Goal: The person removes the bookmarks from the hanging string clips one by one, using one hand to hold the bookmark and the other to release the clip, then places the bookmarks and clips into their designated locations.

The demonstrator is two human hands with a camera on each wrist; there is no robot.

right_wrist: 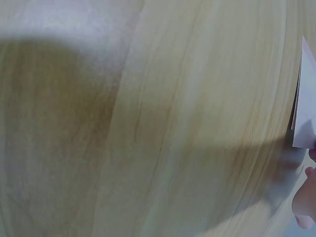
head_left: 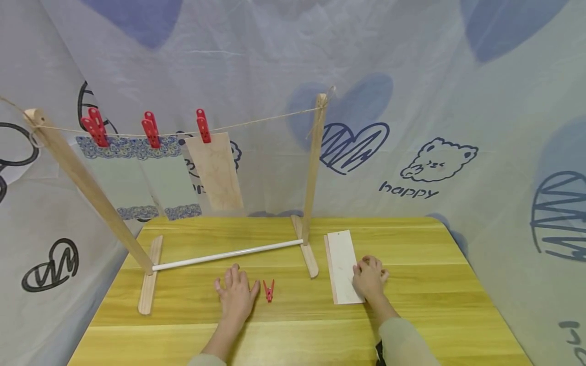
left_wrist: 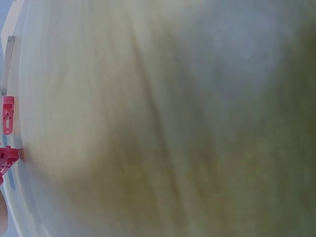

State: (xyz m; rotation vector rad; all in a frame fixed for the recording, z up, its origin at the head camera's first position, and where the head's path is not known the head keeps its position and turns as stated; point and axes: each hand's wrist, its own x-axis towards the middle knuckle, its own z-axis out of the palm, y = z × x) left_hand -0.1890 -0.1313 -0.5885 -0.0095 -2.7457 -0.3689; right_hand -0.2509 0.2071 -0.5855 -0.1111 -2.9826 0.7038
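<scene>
My right hand (head_left: 370,279) is at the right long edge of a pale rectangular card (head_left: 342,267), its thumb and fingertips pinching that edge. This card lies over another one, whose pinkish strip shows along the left side. In the right wrist view, the fingers (right_wrist: 306,200) meet the card (right_wrist: 307,111) at its near corner. My left hand (head_left: 237,295) rests on the table with fingers spread, holding nothing. Just right of its thumb lies a small red clothespin (head_left: 268,291).
A wooden frame with two posts (head_left: 313,173) and a white crossbar (head_left: 229,254) carries a string (head_left: 265,121). Red clothespins (head_left: 151,130) hold two blue-patterned cards (head_left: 167,178) and a plain beige card (head_left: 215,175) on it. A printed curtain (head_left: 439,91) hangs behind the table (head_left: 439,305).
</scene>
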